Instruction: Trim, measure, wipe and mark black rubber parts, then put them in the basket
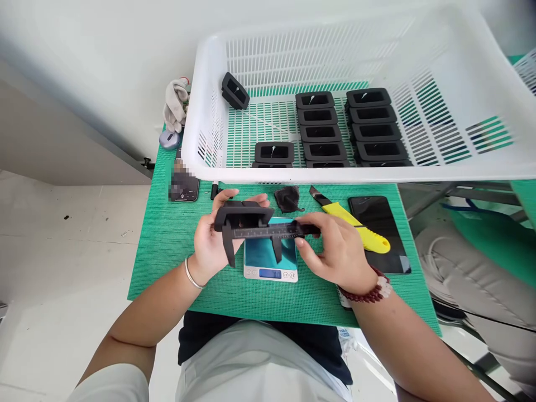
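Matte black plastic caliper (268,230) across rectangular moulded frame (243,215), in both hands

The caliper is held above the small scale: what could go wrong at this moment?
The black caliper spans a black plastic part, gripped by the left hand and right hand over the digital scale. If either slips, it may fall on the scale's pan. The yellow utility knife lies close behind the right hand, its blade seemingly out; a backward move might touch it. It also rests partly on a phone, which it might scratch.
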Tool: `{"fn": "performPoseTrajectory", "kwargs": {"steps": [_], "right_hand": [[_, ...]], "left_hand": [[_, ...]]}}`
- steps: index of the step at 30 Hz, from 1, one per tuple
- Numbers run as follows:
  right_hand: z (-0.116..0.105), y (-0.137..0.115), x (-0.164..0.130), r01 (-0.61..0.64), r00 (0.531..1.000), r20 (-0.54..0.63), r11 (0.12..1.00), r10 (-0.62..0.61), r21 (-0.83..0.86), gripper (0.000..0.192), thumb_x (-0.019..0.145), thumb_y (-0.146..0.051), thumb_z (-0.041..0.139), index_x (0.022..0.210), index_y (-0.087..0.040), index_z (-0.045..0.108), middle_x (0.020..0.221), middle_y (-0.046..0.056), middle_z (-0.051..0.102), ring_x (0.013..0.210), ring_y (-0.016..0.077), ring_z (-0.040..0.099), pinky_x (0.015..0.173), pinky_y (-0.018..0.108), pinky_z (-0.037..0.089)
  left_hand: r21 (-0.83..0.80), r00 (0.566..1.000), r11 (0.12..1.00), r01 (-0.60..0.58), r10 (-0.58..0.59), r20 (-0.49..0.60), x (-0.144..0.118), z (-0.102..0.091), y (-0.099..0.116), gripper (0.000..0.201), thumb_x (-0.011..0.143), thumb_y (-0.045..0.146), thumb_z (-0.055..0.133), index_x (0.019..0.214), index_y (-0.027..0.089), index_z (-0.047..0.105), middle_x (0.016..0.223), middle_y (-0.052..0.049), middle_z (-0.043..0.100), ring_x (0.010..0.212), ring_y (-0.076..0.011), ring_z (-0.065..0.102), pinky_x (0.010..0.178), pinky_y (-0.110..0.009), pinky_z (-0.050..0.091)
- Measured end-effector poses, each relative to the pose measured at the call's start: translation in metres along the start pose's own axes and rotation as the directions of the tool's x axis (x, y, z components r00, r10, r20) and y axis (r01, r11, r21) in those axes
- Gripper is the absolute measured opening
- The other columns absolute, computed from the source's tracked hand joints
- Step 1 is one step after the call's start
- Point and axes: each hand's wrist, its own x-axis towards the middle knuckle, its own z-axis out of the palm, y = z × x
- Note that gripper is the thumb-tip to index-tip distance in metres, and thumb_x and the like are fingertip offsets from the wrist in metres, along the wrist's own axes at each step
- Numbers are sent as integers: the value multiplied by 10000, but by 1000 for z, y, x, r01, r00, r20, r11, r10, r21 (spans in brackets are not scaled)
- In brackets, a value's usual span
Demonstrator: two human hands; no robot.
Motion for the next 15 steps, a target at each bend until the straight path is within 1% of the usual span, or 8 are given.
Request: {"fn": "performPoseTrajectory", "kwargs": {"steps": [3,4,6,9,11,13,15], "right_hand": [[0,3,-1,-27,994,-110,997,20,-66,429,910,-290,594,1305,-220,441,1013,91,696,869,251,675,770,401,531],[1,4,-2,-46,991,-133,995,34,-90,476,901,-282,614,1335,-225,427,1021,89,697,865,249,679,774,406,537],[3,7,-4,-83,983,-171,989,61,-124,500,885,-285,646,1339,-229,444,997,76,705,814,235,684,738,389,549],[6,10,-6,-152,960,-258,979,113,-135,480,847,-296,701,1283,-223,514,950,56,718,734,200,676,638,323,537],[7,10,-6,-179,946,-297,973,129,-147,449,822,-287,732,1230,-214,558,893,38,719,676,175,658,594,292,516],[6,10,-5,-155,945,-314,971,92,-180,355,804,-299,755,1111,-203,607,776,12,696,602,153,623,558,274,490],[5,9,-4,-139,945,-320,969,68,-203,265,792,-339,767,965,-198,623,661,-15,644,534,131,575,516,260,454]], "left_hand": [[-41,998,997,-68,68,-4,1,0,1,228,900,433,547,1032,267,631,1203,-71,695,1309,-310,549,1068,-487,450],[-43,996,995,-85,85,-4,1,0,1,245,919,446,528,1035,262,640,1221,-67,687,1315,-300,545,1080,-476,446],[-30,992,992,-124,124,-14,1,1,-1,304,930,498,517,1075,261,642,1263,-55,663,1326,-284,534,1093,-468,445],[8,979,979,-202,202,-15,-1,-1,-7,350,901,556,559,1108,278,605,1283,-33,636,1315,-252,539,1106,-464,440],[62,967,965,-254,253,21,-2,-5,-11,342,874,558,606,1091,296,576,1249,-15,638,1293,-235,553,1120,-468,423],[154,955,943,-295,286,78,-2,-11,-14,354,839,552,656,1075,307,556,1213,-8,637,1257,-228,571,1120,-475,420],[245,944,913,-326,299,140,-1,-15,-15,424,798,569,694,1099,312,542,1223,-20,616,1225,-230,577,1096,-472,443]]}}
